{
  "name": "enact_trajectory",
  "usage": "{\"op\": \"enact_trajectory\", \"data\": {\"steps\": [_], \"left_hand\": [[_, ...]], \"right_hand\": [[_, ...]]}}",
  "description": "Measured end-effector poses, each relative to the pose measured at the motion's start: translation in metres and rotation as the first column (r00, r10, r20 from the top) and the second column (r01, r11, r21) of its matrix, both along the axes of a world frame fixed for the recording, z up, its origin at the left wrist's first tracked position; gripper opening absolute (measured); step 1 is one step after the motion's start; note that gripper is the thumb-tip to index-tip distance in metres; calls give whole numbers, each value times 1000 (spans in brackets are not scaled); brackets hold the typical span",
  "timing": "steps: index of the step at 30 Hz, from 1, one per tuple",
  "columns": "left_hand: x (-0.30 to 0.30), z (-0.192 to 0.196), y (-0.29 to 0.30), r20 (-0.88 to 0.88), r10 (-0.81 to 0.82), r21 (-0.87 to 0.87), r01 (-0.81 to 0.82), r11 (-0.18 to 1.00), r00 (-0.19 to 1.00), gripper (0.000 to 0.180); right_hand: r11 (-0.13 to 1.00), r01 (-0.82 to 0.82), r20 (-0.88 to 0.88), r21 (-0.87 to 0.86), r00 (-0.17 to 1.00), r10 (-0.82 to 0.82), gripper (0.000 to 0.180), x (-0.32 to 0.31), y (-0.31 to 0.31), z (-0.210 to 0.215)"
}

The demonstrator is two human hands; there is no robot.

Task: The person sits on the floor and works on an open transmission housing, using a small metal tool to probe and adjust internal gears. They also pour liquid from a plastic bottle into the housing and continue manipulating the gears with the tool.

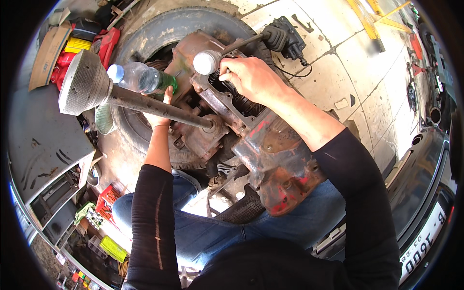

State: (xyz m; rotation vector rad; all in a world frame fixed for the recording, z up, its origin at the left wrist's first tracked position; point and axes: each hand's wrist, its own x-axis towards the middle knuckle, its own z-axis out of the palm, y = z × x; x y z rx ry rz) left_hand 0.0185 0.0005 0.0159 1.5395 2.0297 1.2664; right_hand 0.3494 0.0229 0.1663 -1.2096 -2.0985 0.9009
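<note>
A gearbox housing (270, 145), rusty with red paint marks, lies between my knees, its top opening showing gears (246, 104). My right hand (253, 79) is over that opening, fingers pinched; what they hold is too small to make out. Right beside its fingertips is the white round knob (206, 62) of a gear lever (241, 43), which runs to a black rubber boot (275, 37). My left hand (162, 115) grips the lower end of a clear plastic bottle (145, 79) with a pale blue cap and green at its base. A long metal shaft (154, 107) passes over my left wrist.
A large tyre (164, 29) lies beneath and behind the gearbox. The shaft's wide flared end (84, 87) sticks out left, near a grey metal cabinet (48, 140). A car bumper (415, 169) stands close on the right. Yellow metal legs (367, 21) stand on the far tiled floor.
</note>
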Motion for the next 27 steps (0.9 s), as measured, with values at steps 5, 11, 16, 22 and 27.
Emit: {"op": "enact_trajectory", "data": {"steps": [5,11,16,22,27], "left_hand": [[4,8,-2,123,-29,47,24,999,992,63],[8,13,-2,179,-76,27,72,997,981,67],[7,10,-1,127,-59,48,53,997,990,61],[2,-6,2,90,-41,54,36,998,995,64],[2,4,-2,95,-43,52,38,998,995,63]], "right_hand": [[989,75,76,-127,995,-66,14,2,5,10],[937,149,156,-317,982,-104,18,5,11,27],[944,265,188,-198,955,-229,16,24,22,38],[928,193,52,-318,981,-186,17,29,18,6],[941,242,154,-238,966,-209,13,29,21,19]]}}
